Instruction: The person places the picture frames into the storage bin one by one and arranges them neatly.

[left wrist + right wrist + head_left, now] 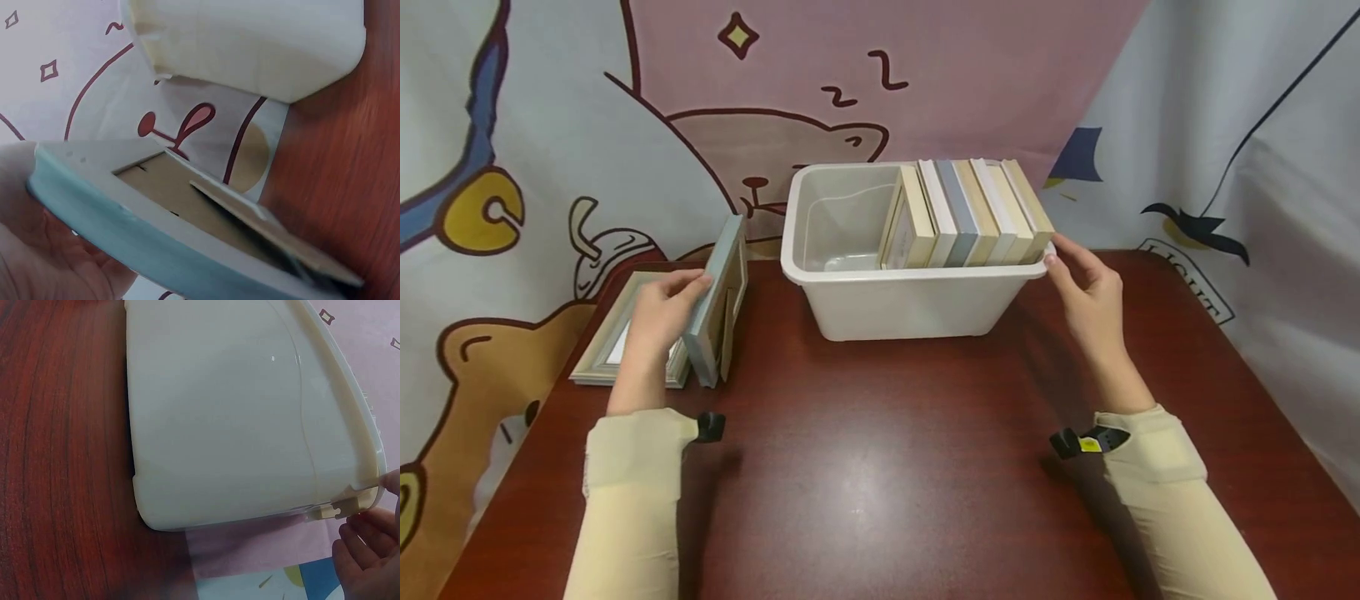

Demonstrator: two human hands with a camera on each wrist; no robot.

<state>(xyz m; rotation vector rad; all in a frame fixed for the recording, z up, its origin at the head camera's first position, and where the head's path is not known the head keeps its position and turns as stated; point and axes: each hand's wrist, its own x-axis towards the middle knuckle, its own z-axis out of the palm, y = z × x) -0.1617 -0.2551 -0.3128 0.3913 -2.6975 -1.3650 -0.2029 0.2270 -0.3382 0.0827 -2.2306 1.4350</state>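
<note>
My left hand (658,312) grips the edge of a pale blue picture frame (706,321), which stands upright at the left of the table. Its brown cardboard back and easel leg (269,228) show in the left wrist view. Beneath that hand lies a second, cream and grey-green picture frame (597,343), flat on the tabletop. At the table's back stands a white plastic bin (902,304); my right hand (1093,304) pinches its right rim corner between thumb and fingers. Inside, several slim cream, white and blue-grey book-like items (962,225) lean in a row toward the right end.
The dark red-brown wooden table (865,467) extends in front of the bin. A cartoon-printed cloth (775,75) hangs right behind the table's back edge. Inside the bin, the left part shows its bare floor (850,262).
</note>
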